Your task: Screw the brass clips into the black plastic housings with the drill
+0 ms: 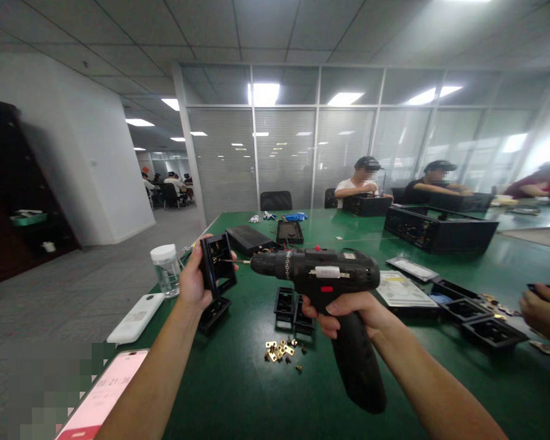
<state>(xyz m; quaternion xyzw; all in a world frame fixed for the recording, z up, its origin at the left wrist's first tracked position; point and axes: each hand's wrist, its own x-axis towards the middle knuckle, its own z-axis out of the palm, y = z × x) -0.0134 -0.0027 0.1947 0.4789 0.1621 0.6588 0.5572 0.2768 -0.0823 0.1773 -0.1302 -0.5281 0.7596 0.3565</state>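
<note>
My left hand (196, 282) is closed around a black plastic frame (218, 282), held upright above the green table. In my right hand (343, 308) is a black cordless drill (332, 269), gripped by its handle and pointing left. The drill's long bit (236, 261) reaches to the inside of the frame; whether it sits on a screw is too small to tell. Under the left hand lies another black frame (214, 315). Two more black frames (284, 304) stand below the drill. In front of them is a pile of brass plates and screws (279, 350).
At the left edge are a clear jar (165, 272), a white power bank (135, 319) and a phone (112, 391). A hard drive (406, 289) and more black frames (492, 330) lie right, near another person's hand (543, 311). Black cases (440, 231) and co-workers are farther back.
</note>
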